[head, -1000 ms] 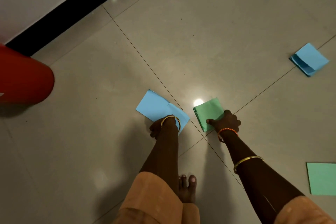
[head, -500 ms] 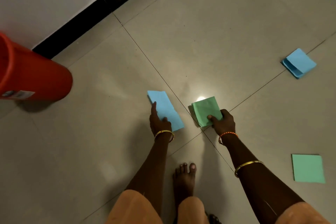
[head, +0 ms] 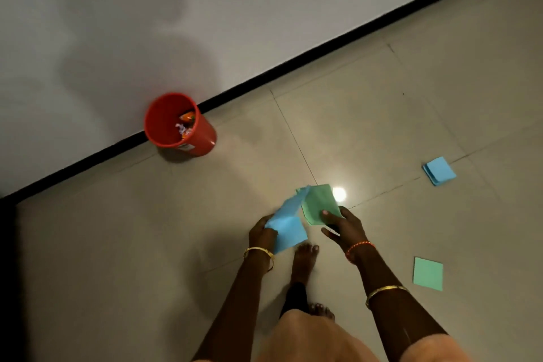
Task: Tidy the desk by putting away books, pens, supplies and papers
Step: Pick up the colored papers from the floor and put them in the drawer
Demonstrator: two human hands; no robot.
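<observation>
Left hand (head: 262, 233) gripping blue paper (head: 286, 223), tilted up-right

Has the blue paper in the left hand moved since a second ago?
Yes. The blue paper has lifted off the floor, up from the tile seam it lay beside, in the left hand.

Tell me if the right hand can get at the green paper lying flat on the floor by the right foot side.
Probably not yet: the right hand already holds a green paper, so its fingers are busy. Nothing lies between it and the flat green sheet, though.

a red bin (head: 179, 123) stands against the wall (head: 205, 9).
</observation>
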